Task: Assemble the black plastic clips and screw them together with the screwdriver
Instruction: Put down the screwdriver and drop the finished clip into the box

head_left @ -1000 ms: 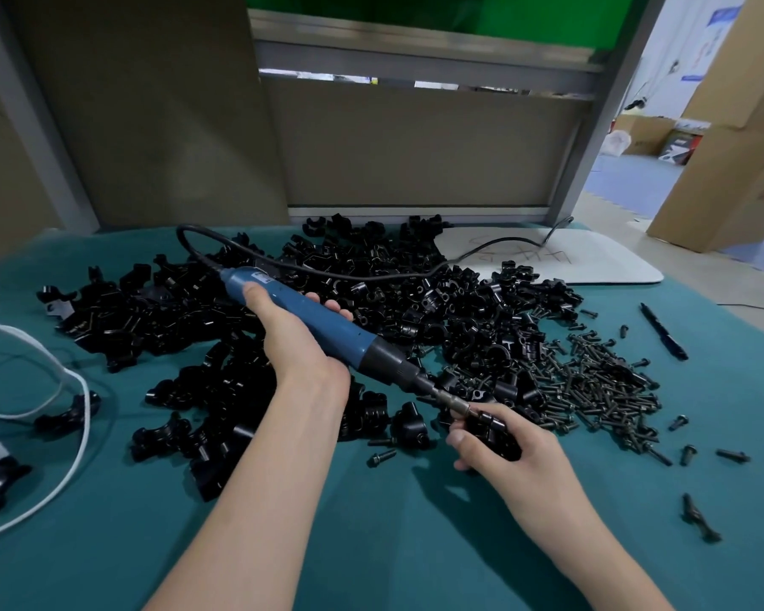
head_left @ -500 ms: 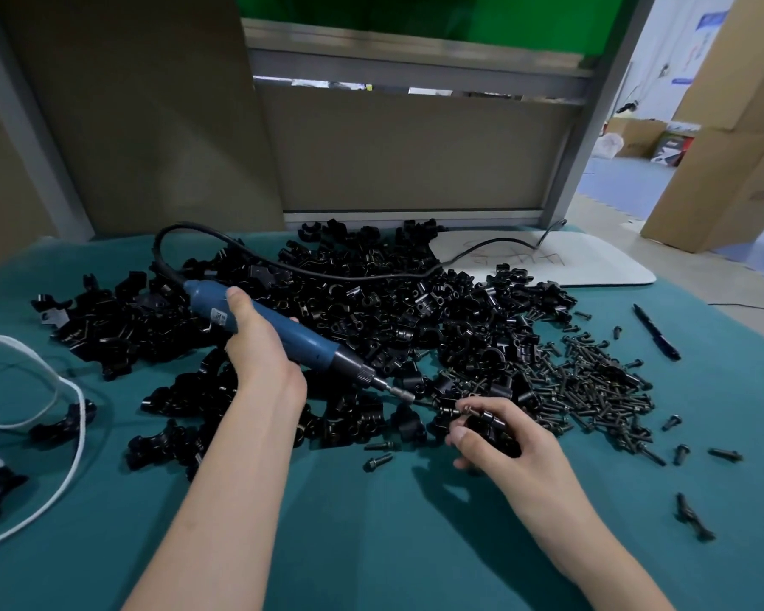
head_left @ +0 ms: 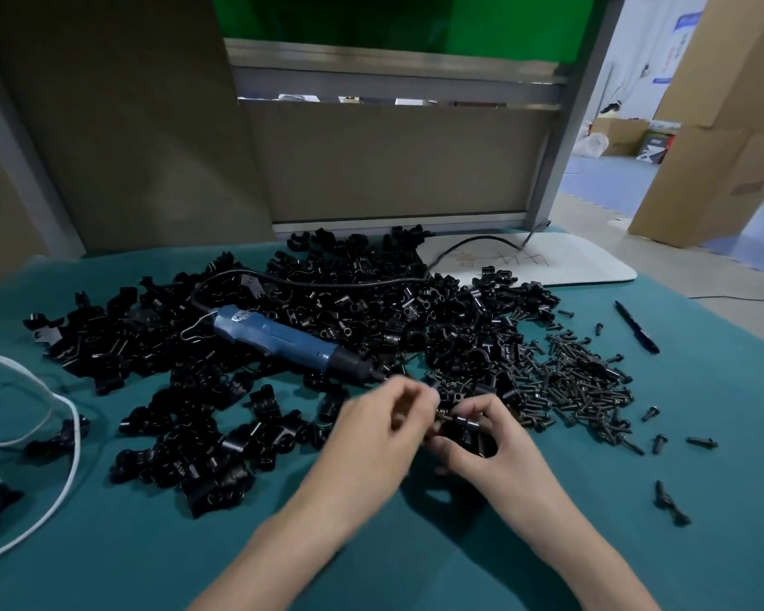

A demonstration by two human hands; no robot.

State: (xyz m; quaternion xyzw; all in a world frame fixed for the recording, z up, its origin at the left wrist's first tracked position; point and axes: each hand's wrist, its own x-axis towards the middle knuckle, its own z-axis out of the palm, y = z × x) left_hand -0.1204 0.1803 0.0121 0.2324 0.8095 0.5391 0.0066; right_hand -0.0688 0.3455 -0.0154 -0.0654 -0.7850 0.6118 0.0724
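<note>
My right hand (head_left: 499, 447) grips a black clip assembly (head_left: 464, 429) just above the teal cloth. My left hand (head_left: 380, 429), blurred by motion, has its fingertips pinched at the clip's left end, where a small screw (head_left: 442, 418) sticks out; whether it grips anything is unclear. The blue electric screwdriver (head_left: 283, 341) lies loose on the heap of black clips (head_left: 371, 297), bit pointing toward my hands, its black cord running back over the heap. A pile of dark screws (head_left: 578, 385) spreads to the right of my hands.
A black pen (head_left: 636, 326) and a white board (head_left: 570, 262) lie at the back right. Stray screws (head_left: 702, 443) dot the cloth at the right. A white cable (head_left: 73, 434) loops at the left edge. A panel wall closes the back of the table.
My left hand has let go of the screwdriver, which now rests on the clip heap, and has moved right to the clip in my right hand.
</note>
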